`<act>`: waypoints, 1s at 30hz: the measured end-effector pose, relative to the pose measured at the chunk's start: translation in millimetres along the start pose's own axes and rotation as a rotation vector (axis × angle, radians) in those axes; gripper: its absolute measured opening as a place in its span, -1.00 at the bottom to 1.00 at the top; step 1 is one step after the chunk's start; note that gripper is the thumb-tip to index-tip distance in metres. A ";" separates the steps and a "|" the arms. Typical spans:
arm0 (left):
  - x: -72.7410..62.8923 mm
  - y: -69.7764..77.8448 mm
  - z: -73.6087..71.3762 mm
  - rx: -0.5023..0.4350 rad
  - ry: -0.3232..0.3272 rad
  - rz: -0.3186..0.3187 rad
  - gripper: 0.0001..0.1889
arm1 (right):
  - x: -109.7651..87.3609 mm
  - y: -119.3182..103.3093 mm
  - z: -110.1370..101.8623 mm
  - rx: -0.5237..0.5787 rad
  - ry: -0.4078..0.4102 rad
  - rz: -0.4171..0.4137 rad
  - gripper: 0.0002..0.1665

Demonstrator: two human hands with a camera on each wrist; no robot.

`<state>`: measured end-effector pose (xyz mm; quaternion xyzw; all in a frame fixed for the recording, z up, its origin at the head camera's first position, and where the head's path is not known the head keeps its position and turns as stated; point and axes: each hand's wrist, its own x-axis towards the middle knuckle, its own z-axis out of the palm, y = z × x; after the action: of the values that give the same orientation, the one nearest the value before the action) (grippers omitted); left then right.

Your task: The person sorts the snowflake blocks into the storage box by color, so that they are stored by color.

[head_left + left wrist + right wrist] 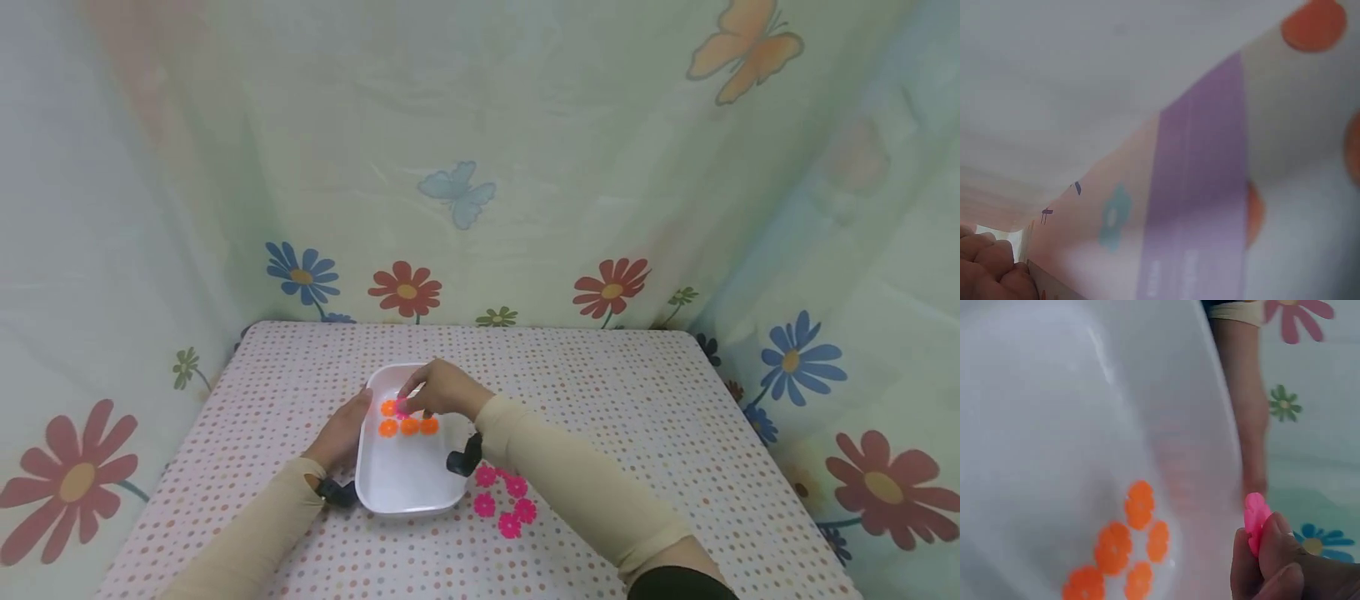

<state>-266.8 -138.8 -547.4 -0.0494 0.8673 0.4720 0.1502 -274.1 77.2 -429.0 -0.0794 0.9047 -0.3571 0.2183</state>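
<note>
A white tray with rounded corners lies on the table. My left hand holds its left side, fingertips at the rim; in the left wrist view curled fingers show low beside the tray's pale wall. Over the tray's far part is my right hand, pinching a pink flower-shaped piece between thumb and finger. Several orange flower-shaped pieces lie on the tray floor below it, grouped in short rows.
Several pink flower-shaped pieces lie loose on the dotted tablecloth, right of the tray and close to my right forearm. A flower-printed curtain surrounds the table's back and sides. A purple band shows beneath the tray.
</note>
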 end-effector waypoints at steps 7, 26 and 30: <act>2.9 -2.7 3.7 -0.013 0.001 0.052 -0.07 | 17.2 2.1 54.7 -0.236 0.011 -0.050 -0.87; -0.7 -1.9 -2.2 -0.012 0.017 0.064 -0.07 | 27.6 3.2 80.1 -0.412 0.147 -0.134 -0.74; -1.1 -1.4 -2.2 -0.015 0.001 0.038 -0.07 | 15.2 1.5 49.6 -0.215 0.050 -0.123 -0.73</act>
<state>-265.9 -141.4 -547.0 -0.0342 0.8646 0.4813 0.1403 -265.2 43.4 -467.3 -0.1487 0.9364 -0.2726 0.1634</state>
